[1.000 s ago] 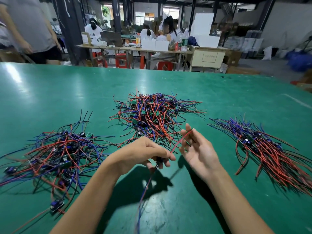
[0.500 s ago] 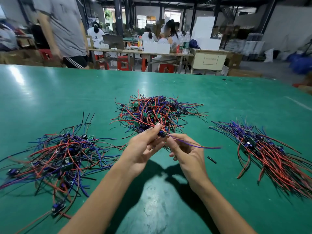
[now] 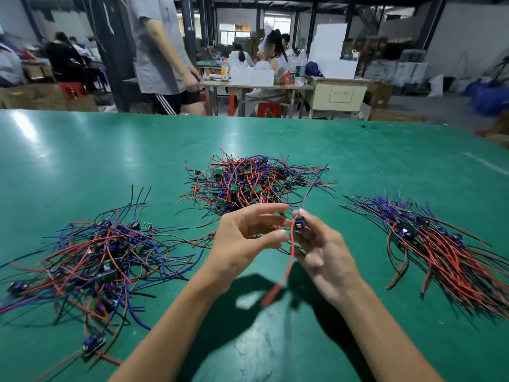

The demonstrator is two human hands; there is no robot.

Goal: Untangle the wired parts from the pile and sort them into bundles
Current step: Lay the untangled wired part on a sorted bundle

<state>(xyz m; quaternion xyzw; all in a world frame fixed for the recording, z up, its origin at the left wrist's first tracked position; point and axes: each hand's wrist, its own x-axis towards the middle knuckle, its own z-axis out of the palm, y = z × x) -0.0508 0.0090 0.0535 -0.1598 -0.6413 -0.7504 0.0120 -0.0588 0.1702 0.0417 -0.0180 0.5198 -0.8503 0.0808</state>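
Right hand (image 3: 322,252): grip pinches a small wired part (image 3: 298,225), frame centre.
Left hand (image 3: 245,238): fingers apart, thumb touching its red wire (image 3: 286,268).
Tangled pile (image 3: 253,183): behind, on green surface (image 3: 82,161).

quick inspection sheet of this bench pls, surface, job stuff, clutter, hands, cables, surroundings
surface: green table, glossy, with glare.
job's things: tangled pile at centre; looser pile on the left; aligned bundle on the right; one wired part held above the table.
clutter: nothing seen.
hands: right hand pinches the wired part; left hand beside it, fingers extended, contact unclear.
cables: red wire hangs from the held part.
surroundings: standing person, seated workers, tables, boxes.
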